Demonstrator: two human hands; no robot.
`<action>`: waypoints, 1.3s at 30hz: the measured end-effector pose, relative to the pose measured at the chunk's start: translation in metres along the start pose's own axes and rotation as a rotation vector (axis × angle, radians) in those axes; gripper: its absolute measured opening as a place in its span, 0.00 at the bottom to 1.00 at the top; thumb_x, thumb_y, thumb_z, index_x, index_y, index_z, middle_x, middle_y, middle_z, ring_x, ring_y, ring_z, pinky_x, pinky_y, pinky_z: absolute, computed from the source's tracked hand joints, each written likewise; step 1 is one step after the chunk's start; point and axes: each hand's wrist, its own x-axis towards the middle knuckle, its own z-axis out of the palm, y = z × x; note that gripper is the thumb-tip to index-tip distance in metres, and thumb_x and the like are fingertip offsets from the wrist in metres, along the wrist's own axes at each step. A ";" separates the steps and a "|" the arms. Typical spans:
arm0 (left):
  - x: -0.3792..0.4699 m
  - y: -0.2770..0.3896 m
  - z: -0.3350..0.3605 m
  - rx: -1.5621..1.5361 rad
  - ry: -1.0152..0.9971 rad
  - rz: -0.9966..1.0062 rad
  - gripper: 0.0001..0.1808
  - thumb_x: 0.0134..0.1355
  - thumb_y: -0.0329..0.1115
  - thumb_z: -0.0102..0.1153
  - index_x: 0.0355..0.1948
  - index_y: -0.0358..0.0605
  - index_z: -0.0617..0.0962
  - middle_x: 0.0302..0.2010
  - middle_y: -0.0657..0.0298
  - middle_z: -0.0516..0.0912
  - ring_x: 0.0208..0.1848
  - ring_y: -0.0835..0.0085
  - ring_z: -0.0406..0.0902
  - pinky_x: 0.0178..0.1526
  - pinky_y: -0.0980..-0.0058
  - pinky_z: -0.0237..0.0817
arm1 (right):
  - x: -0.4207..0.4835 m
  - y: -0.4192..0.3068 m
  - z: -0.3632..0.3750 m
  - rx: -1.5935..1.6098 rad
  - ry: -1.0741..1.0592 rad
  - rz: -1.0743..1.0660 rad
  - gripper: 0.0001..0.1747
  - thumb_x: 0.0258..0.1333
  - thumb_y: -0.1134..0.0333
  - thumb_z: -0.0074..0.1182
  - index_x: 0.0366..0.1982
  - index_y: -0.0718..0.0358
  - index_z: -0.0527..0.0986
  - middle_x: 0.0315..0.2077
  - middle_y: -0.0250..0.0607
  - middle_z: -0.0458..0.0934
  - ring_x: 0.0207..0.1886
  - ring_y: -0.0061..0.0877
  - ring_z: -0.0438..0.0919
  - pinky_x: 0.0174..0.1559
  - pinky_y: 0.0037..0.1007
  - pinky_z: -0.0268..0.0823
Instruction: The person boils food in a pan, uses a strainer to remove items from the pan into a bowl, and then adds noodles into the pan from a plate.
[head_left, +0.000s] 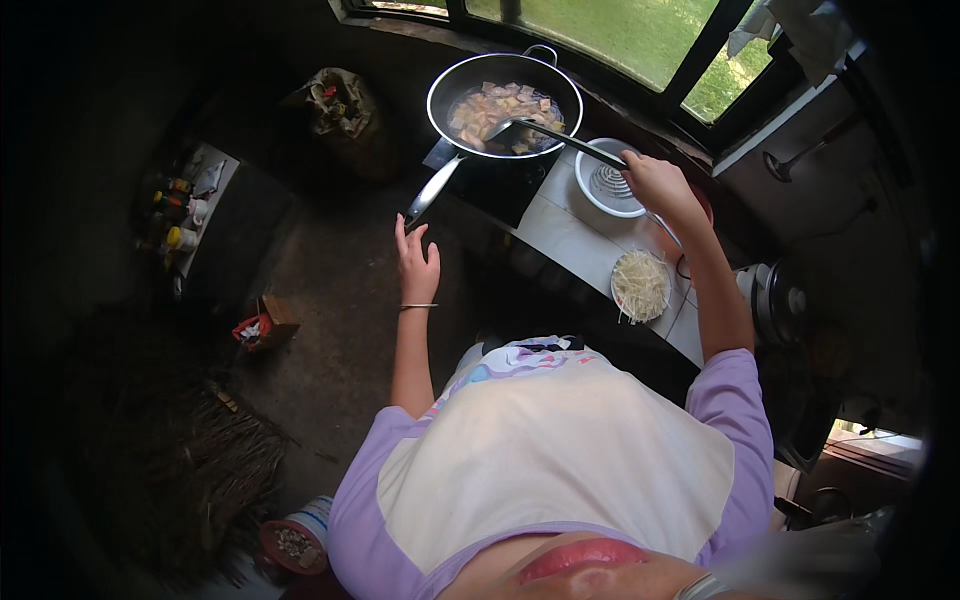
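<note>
A deep frying pan (442, 82) sits on a black stovetop (510, 184), holding small pieces of what looks like meat (480, 105) in liquid. My right hand (660, 186) grips the dark handle of a cooking spatula (574, 140), whose metal blade rests among the pieces. Fingers apart, my left hand (418, 259) is at the end of the pan's metal handle (435, 191); whether the fingertips touch it I cannot tell. Under my right forearm's left side stands a bowl heaped with pale shredded vegetable (640, 286). A white colander (589, 191) lies beneath the spatula handle.
A white tiled counter (566, 238) runs along the window (600, 37). Right of my arm is a lidded cooker (784, 304). A ladle (780, 166) hangs on the wall. Left are a full sack (352, 112), a shelf of jars (180, 238), a small box (277, 319) and a bucket (311, 517).
</note>
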 end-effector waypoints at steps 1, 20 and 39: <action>0.000 -0.001 -0.001 0.003 0.002 0.000 0.18 0.58 0.28 0.53 0.51 0.41 0.74 0.70 0.53 0.52 0.55 0.54 0.73 0.54 0.64 0.67 | 0.002 -0.002 0.004 0.031 -0.044 -0.009 0.16 0.60 0.62 0.44 0.47 0.62 0.70 0.31 0.49 0.81 0.36 0.43 0.80 0.38 0.44 0.71; -0.002 0.002 -0.010 -0.027 -0.054 -0.089 0.18 0.59 0.30 0.54 0.51 0.42 0.74 0.70 0.54 0.54 0.61 0.52 0.68 0.58 0.63 0.64 | 0.057 0.009 0.100 0.873 0.014 0.262 0.25 0.60 0.52 0.50 0.49 0.64 0.73 0.36 0.51 0.81 0.40 0.40 0.80 0.45 0.38 0.68; 0.002 0.007 -0.003 -0.013 -0.046 -0.066 0.15 0.59 0.28 0.53 0.48 0.40 0.75 0.70 0.52 0.51 0.54 0.55 0.74 0.53 0.63 0.67 | 0.028 -0.010 0.099 0.471 -0.034 0.136 0.18 0.61 0.56 0.47 0.42 0.64 0.73 0.32 0.57 0.80 0.38 0.50 0.78 0.42 0.48 0.68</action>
